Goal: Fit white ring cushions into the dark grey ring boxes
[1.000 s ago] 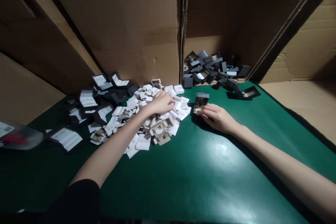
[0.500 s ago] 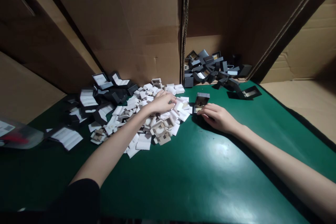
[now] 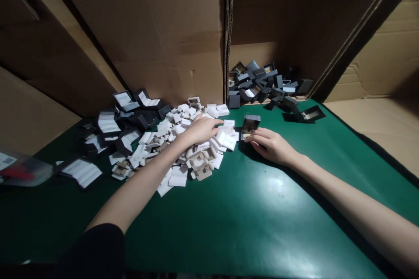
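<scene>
My left hand (image 3: 203, 129) lies over a heap of small white card pieces (image 3: 200, 161), several of them folded into tray-like inserts. Its fingers are spread, one pointing to the right, and I see nothing held in them; some fingertips are hidden behind the hand. To the right, my right hand (image 3: 270, 143) is closed at the near edge of a small dark hinged box (image 3: 251, 123). That box stands on the green table with its lid raised and something pale inside its base, partly covered by my fingers.
More dark boxes (image 3: 258, 80) are piled in a cardboard compartment at the back right, some spilling forward. Black boxes with white linings (image 3: 109, 122) lie left of the white heap. A clear plastic bag or bin (image 3: 24, 170) stands at the left edge. Cardboard walls (image 3: 183, 30) close the back.
My left hand has shifted slightly, and its finger now stretches out further to the right above the white pieces. My right hand stays at the dark box. The view has moved slightly.
</scene>
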Demonstrator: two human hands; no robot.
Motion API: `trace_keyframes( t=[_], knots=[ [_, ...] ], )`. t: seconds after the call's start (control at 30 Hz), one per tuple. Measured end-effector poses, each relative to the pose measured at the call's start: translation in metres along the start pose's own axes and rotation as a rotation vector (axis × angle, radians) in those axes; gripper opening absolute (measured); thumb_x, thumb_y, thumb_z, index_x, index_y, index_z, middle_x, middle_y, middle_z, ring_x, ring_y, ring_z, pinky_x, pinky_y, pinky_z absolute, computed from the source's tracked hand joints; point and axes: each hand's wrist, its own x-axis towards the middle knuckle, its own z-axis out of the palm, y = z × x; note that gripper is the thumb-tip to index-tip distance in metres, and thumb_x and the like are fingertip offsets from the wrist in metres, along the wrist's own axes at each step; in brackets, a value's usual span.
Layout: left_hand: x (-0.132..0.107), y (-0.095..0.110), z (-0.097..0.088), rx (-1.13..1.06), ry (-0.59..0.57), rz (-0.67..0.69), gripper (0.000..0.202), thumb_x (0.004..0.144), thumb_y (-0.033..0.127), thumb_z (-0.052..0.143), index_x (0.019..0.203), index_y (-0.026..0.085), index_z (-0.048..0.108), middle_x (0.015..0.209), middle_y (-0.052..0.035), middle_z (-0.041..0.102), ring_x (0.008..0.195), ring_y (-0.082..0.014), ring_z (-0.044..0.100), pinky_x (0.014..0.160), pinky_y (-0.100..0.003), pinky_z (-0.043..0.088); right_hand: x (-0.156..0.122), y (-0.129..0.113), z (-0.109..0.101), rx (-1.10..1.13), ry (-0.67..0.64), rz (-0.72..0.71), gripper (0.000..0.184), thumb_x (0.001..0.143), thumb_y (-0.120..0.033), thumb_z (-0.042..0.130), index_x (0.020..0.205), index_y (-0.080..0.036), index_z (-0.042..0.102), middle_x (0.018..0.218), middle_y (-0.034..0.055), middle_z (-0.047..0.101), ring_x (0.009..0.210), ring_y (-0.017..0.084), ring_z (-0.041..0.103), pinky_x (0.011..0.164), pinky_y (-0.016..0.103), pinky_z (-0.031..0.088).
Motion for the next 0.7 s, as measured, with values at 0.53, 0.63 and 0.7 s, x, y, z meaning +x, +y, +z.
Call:
trace_keyframes(
  t=[0.53,0.63,0.7],
  knots=[
    [0.0010,0.0029,-0.0019,-0.050,0.011,0.079,0.017,0.079,0.015,0.052,0.092,0.017,0.063,0.097,-0.0048,0.067,0.092,-0.0202,0.060,0.086,-0.035,0.043,0.0003,-0.0018,-0.0022,-0.003,-0.032,-0.054,0.024,0.087,-0.007,0.042,0.092,-0.019,0.061,0.087,0.0077,0.066,0.078,0.018,0.056,0.069,0.032,0.046],
    [0.0012,0.0032,-0.0018,-0.109,0.021,0.103,0.021,0.080,0.018,0.054,0.100,0.017,0.061,0.095,-0.0046,0.067,0.088,-0.0186,0.061,0.082,-0.033,0.044,0.0001,-0.0016,-0.0021,-0.007,-0.031,-0.054,0.023,0.087,-0.008,0.042,0.091,-0.019,0.062,0.087,0.0077,0.066,0.079,0.019,0.056,0.069,0.033,0.047],
    [0.0014,0.0035,-0.0022,-0.127,0.045,0.121,0.024,0.082,0.020,0.054,0.105,0.018,0.061,0.094,-0.0047,0.067,0.085,-0.0183,0.060,0.080,-0.033,0.045,-0.0001,-0.0016,-0.0020,-0.007,-0.030,-0.053,0.024,0.088,-0.009,0.042,0.092,-0.019,0.062,0.087,0.0078,0.066,0.078,0.019,0.057,0.069,0.033,0.047]
  ],
)
